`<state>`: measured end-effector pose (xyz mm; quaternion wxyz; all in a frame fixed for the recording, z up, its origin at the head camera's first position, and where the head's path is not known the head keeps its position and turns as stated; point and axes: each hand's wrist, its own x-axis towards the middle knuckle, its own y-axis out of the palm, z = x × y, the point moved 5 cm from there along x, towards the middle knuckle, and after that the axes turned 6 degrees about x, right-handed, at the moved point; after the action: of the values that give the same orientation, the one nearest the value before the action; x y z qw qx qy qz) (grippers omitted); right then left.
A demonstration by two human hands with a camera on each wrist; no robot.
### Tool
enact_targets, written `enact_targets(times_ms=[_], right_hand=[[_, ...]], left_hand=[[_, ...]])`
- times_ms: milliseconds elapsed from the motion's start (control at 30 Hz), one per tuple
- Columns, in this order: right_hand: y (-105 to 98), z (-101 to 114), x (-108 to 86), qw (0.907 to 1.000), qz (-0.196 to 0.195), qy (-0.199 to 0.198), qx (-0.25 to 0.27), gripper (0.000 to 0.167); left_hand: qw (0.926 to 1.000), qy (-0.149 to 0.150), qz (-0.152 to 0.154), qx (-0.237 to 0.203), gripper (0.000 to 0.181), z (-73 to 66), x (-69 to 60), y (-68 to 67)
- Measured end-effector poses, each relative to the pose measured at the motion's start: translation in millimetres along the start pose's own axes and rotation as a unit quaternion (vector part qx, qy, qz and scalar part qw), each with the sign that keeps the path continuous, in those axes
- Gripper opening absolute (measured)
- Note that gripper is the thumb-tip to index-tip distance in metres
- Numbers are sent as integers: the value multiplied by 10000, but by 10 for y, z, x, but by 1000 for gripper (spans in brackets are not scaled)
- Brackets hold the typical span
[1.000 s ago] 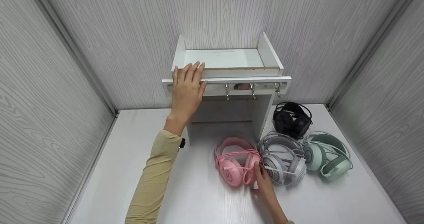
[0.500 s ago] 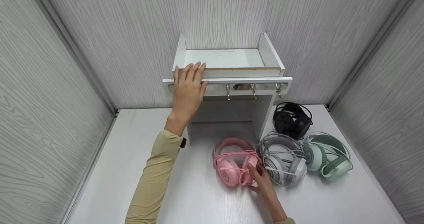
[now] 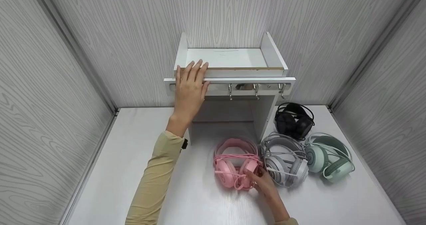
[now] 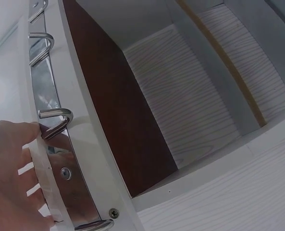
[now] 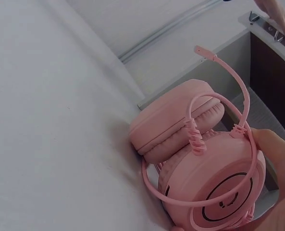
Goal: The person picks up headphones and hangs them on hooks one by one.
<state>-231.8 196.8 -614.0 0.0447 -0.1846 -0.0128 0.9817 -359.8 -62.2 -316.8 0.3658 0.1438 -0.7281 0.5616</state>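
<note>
On table [image 3: 206, 206] before white hook rack [image 3: 246, 73], pink headphones [image 3: 226, 175] lie just beside grey headphones [image 3: 278, 166]; right hand [image 3: 265, 182] curls round one pink earcup [image 3: 249, 166]. Left hand [image 3: 189, 90], fingers [image 3: 193, 72] extended, rests on rack's front.

Tabletop [image 3: 206, 201]: bright under cool, even light — a pale sheen on the near side.
Hook shelf [image 3: 226, 58]: the hollow beneath looks dim and grey to me.
Hook rail [image 3: 218, 87]: hard chrome glints.
Pink headset [image 5: 219, 163]: fairly crisp, soft shadow beside it.
Brown edge strip [image 4: 226, 61]: bowed — slightly hazy left wrist view.
</note>
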Motion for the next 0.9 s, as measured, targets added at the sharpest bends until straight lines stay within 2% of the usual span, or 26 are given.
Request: enact_targets(times_ms=[133,367,533,900], right_hand=[[5,21,7,10000,-33,-93,0,95],[13,-17,-8,9998,41,47,183,97],[6,-18,-11,9998,114,-126,124,99],[49,-11,-68,9954,598,-428,610,103]], left_hand=[[10000,5,-37,38,50,10,18,-1],[10000,-29,83,-12,50,16,12,7],[9999,-30,96,-59,49,20,17,10],[9998,-58,127,-166,50,13,10,18]])
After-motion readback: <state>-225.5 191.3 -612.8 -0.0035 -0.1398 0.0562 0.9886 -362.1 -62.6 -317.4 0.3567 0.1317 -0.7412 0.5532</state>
